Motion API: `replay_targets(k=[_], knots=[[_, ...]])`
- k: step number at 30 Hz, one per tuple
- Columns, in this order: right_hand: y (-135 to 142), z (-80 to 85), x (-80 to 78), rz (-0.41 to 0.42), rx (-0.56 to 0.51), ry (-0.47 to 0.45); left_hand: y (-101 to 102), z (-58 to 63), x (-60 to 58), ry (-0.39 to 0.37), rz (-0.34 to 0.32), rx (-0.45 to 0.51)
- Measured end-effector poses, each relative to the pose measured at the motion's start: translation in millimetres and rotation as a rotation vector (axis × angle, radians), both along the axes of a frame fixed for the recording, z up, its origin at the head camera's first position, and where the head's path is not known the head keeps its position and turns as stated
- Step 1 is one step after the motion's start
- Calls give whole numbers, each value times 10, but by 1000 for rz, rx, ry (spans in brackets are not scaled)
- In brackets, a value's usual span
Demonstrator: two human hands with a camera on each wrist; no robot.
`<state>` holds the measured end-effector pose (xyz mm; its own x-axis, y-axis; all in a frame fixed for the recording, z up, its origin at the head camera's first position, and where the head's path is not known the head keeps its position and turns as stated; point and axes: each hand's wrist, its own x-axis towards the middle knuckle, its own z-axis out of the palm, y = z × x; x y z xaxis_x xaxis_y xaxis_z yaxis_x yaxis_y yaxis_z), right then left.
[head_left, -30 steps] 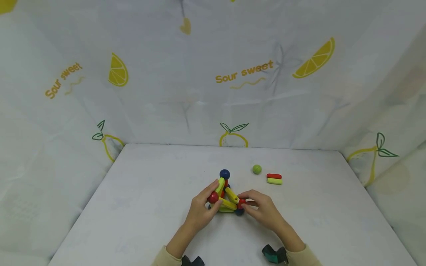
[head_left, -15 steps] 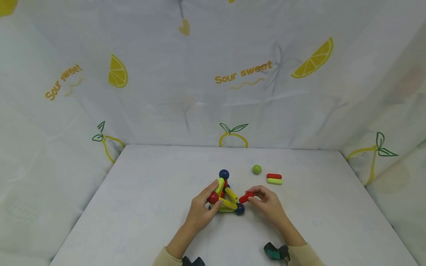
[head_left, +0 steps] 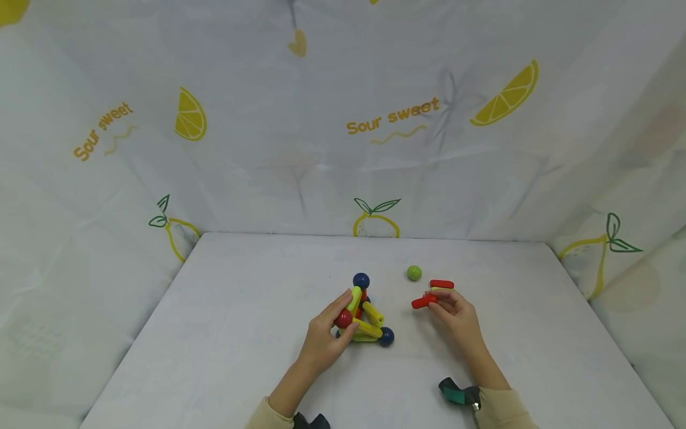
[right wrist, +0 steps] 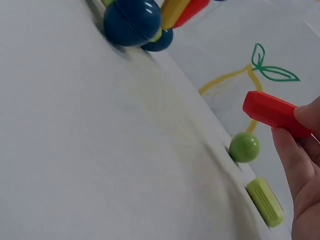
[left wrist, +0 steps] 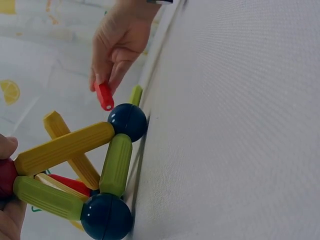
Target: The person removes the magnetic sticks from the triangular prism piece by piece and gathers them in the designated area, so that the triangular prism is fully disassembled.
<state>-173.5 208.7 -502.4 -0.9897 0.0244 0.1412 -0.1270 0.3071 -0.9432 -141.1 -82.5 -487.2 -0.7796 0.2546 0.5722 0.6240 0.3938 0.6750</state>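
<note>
My left hand (head_left: 321, 342) grips a red ball (head_left: 343, 319) at the left corner of a magnetic stick-and-ball structure, thumb and fingers on either side. Yellow and green sticks run from that ball to dark blue balls (left wrist: 127, 122), which sit at the tabletop. One yellow stick (left wrist: 57, 122) slants up with a free end. To the right, my right hand (head_left: 462, 322) pinches a red magnetic stick (right wrist: 272, 111) between thumb and fingers. That stick is raised off the table and apart from the structure. Part of the structure's far side is hidden.
A green ball (head_left: 414, 273) lies behind the right hand. Beyond its fingers lie another red stick (head_left: 442, 284) and a green stick (right wrist: 265, 201), the latter partly covered in the head view. A patterned curtain (head_left: 257, 149) hangs behind the white table (head_left: 241, 268).
My right hand has drawn away from the structure's right corner, moving right and back with the red stick in its fingers. The left hand and the structure have stayed in place.
</note>
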Motion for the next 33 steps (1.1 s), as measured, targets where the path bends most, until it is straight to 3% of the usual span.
replay_targets(k=[7, 11, 16, 26, 33], knots=[[208, -85, -74, -168, 49, -126, -2, -6, -1, 13, 3, -2], [246, -121, -118, -189, 35, -149, -2, -7, 5, 22, 6, 7], [244, -138, -138, -201, 84, -141, -3, 1, 15, 18, 3, 20], [245, -191, -149, -290, 315, -42, -1, 7, 16, 17, 4, 11], [242, -222, -157, -333, 367, -61, 2, -2, 1, 11, -1, 5]])
